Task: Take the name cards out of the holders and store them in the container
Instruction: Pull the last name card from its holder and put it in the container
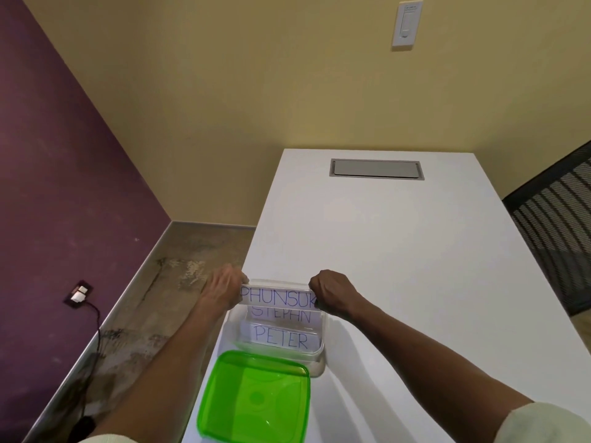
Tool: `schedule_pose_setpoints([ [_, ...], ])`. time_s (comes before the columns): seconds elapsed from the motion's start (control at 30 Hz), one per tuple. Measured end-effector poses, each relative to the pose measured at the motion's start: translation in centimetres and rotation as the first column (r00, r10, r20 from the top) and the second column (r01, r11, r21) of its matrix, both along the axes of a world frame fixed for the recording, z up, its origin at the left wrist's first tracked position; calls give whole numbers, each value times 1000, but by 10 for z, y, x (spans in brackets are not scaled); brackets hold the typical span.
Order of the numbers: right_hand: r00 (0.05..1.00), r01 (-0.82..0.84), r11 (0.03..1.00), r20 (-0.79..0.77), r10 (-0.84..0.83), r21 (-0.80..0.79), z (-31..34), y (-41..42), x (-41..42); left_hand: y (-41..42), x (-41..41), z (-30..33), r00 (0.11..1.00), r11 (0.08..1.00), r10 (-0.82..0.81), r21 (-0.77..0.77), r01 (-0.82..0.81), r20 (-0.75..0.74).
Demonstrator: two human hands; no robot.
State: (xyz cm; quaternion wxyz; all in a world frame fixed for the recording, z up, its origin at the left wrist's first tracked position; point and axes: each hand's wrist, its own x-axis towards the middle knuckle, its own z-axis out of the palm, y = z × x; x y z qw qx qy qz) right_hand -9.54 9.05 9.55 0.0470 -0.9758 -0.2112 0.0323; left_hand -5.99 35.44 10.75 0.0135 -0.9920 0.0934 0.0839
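A white name card reading PHUNSUK (277, 296) is held level over the far side of a clear plastic container (319, 353) on the white table (399, 251). My left hand (224, 289) pinches the card's left end and my right hand (332, 292) grips its right end. Inside the container lie two more cards, STEPHN (283, 315) and PETER (281, 338). I cannot tell whether the top card sits in a clear holder.
A green lid (256, 399) lies on the table just in front of the container, near the left edge. A grey cable hatch (375, 168) is set into the far end of the table. A black mesh chair (556, 235) stands at the right.
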Motion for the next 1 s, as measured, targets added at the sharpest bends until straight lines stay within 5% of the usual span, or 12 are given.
schedule_pose_setpoints([
  [0.77,995,-92,968,7,97,-233,-38,20,11,-14,18,-39,967,944,-235,212,251,-98],
  [1.0,990,-122,938,25,138,-325,-44,26,12,-2,11,-52,861,871,-482,196,450,165],
])
